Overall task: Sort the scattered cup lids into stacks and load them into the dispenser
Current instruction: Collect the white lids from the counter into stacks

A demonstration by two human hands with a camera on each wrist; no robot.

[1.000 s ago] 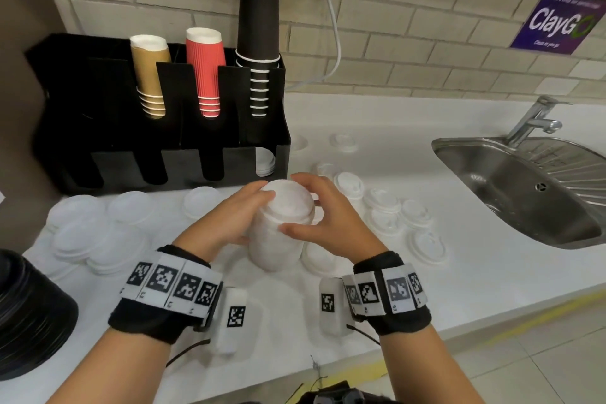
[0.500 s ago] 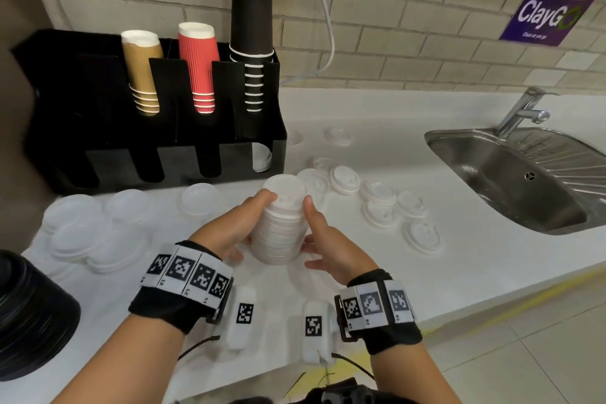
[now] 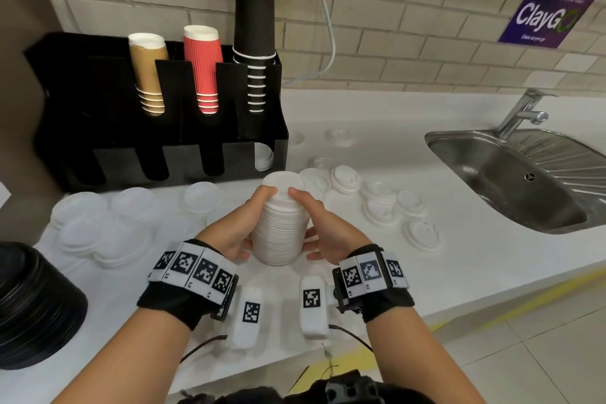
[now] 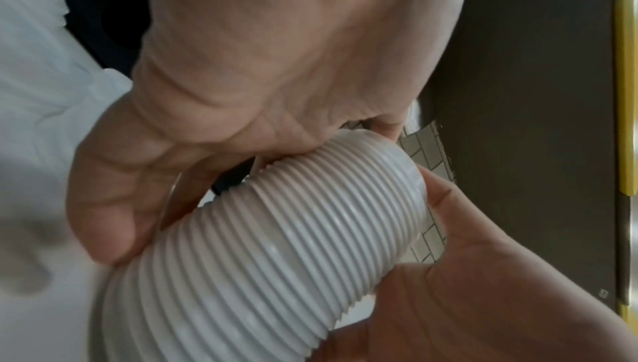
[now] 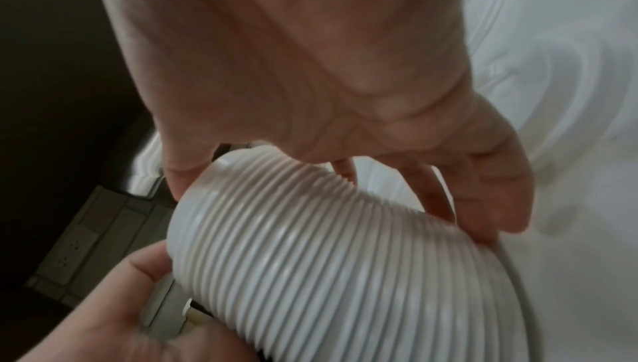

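Note:
A tall stack of white lids [image 3: 280, 223] [image 4: 276, 253] [image 5: 342, 259] stands upright on the white counter [image 3: 344, 279] in front of me. My left hand [image 3: 241, 223] [image 4: 241, 95] cups its left side, fingers curled round the ribbed edges and the thumb near the top. My right hand [image 3: 323, 223] [image 5: 310, 81] grips the right side the same way. The black dispenser [image 3: 154, 108] stands behind at the left, with a few white lids [image 3: 264, 157] in its rightmost lower slot. Several loose white lids [image 3: 380, 203] lie scattered on the counter to the right.
Wider clear lids [image 3: 95, 226] lie in low piles at the left, next to a stack of black lids [image 3: 29, 302]. Brown, red and black cup stacks [image 3: 203, 72] fill the dispenser's upper slots. A steel sink [image 3: 521, 180] with a tap is at the right.
Both hands have slid from the top of the stack down its sides, and the stack looks squarer. The head view has shifted slightly closer.

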